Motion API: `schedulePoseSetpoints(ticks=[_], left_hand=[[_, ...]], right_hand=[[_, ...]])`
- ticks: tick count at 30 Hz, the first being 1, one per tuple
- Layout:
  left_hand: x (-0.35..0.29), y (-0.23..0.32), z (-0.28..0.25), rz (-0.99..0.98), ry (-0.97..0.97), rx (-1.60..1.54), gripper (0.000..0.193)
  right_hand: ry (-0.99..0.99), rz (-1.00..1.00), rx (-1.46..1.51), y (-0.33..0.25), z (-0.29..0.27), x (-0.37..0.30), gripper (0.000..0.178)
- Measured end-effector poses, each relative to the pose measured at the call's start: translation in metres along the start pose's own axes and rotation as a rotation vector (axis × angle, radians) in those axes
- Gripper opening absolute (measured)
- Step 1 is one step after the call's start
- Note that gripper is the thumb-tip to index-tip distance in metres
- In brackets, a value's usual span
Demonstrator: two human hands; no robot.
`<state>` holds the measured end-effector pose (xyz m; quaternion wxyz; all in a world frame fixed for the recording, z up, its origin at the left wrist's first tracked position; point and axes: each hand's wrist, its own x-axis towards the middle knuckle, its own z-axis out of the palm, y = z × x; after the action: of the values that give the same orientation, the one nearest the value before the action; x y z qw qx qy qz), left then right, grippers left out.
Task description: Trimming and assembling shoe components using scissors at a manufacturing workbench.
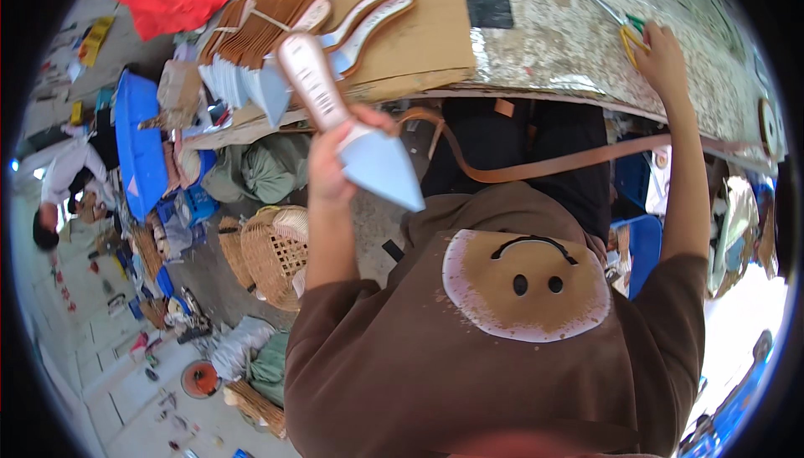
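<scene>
My left hand (pixel 328 165) is closed around a flat strap-shaped piece (pixel 306 77), held up off the bench. Its rounded end is white with a brown edge and dark printing; its other end is a pale blue point. On the right of the worktable, my right hand (pixel 663 60) has its fingers at the handles of scissors (pixel 630 38), yellow and green, with the blades toward the far side. Bundles of similar brown pieces (pixel 272 27), tied with bands, lie at the left on the table. Two loose curved pieces (pixel 373 27) are beside them.
A brown cardboard sheet (pixel 419 14) and a dark flat patch (pixel 489 7) lie on the worn worktable (pixel 544 64). A long brown strip (pixel 536 169) hangs below its front edge. Woven baskets (pixel 272 249), a blue tub (pixel 141 144) and another person (pixel 71 169) are to the left.
</scene>
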<state>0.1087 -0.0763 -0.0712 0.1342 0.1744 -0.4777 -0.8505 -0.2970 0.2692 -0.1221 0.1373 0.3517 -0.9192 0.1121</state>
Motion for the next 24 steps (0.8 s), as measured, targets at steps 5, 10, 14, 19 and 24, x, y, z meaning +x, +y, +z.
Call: schedulePoseSetpoints(ticks=[5,10,14,19,24], left_hand=[[0.020,0.007,0.046,0.093,0.091,0.262,0.026],[0.030,-0.009,0.063,0.540,0.297,0.672,0.016],[0.025,-0.025,0.055,0.984,0.270,1.365,0.032],[0.015,-0.033,0.064,1.093,0.065,1.293,0.035],[0.010,-0.036,0.065,1.199,-0.031,1.425,0.037]], right_hand=[[-0.300,0.165,1.134,-0.145,-0.061,-0.064,0.049],[-0.780,-0.247,1.267,-0.209,-0.086,-0.109,0.091],[-0.964,-0.062,1.154,-0.234,-0.077,-0.120,0.087],[-0.800,-0.011,1.170,-0.247,-0.064,-0.118,0.083],[-0.738,-0.020,1.131,-0.251,-0.056,-0.114,0.077]])
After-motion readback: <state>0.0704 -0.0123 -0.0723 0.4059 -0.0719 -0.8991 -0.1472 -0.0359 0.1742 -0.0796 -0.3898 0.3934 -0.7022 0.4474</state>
